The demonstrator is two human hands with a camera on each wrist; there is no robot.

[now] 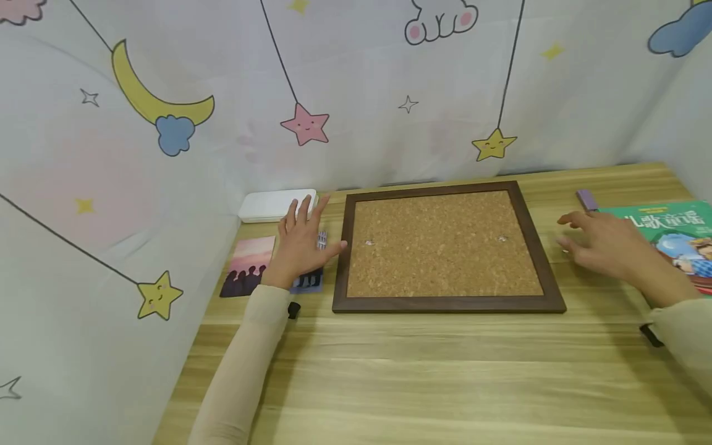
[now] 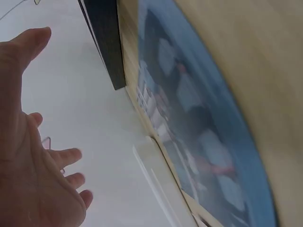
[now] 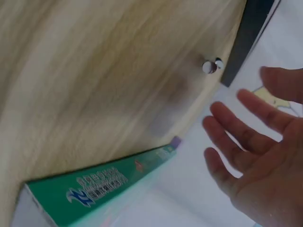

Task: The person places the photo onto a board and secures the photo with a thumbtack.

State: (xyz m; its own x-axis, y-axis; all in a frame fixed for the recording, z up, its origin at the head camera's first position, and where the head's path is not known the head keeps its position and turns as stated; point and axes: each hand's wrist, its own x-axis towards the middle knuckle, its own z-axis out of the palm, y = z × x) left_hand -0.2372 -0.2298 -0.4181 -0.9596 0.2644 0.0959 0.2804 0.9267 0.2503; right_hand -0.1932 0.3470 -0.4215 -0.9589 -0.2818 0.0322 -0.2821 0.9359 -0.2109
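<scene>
The cork board [image 1: 445, 247] is lying flat on the table [image 1: 423, 371], its brown frame [image 1: 450, 304] bordering it, and a hand is hovering on either side. At its nine o'clock, the left hand [image 1: 302, 247] is hanging above a blue-edged card [image 2: 189, 113], its fingers spreading wide and gripping nothing; the left-wrist view is showing the thumb apart from the frame. At three o'clock, the right hand [image 1: 609, 244] is also holding nothing, its fingers parting and bending loosely near two small round pieces [image 3: 209, 67] that are resting beside the frame. A pink card [image 1: 250, 256] is lying at eight o'clock from the left hand, a white case [image 1: 272, 206] at eleven; a green book [image 1: 675, 238] is lying at three o'clock from the right hand, a purple block [image 1: 586, 199] at eleven. The step in hand is seemingly a bare reach around the board, with no grasp being made. Any next hold would be calling for lowering: a fingertip pinch for card or pieces, a two-sided grip for the frame.
</scene>
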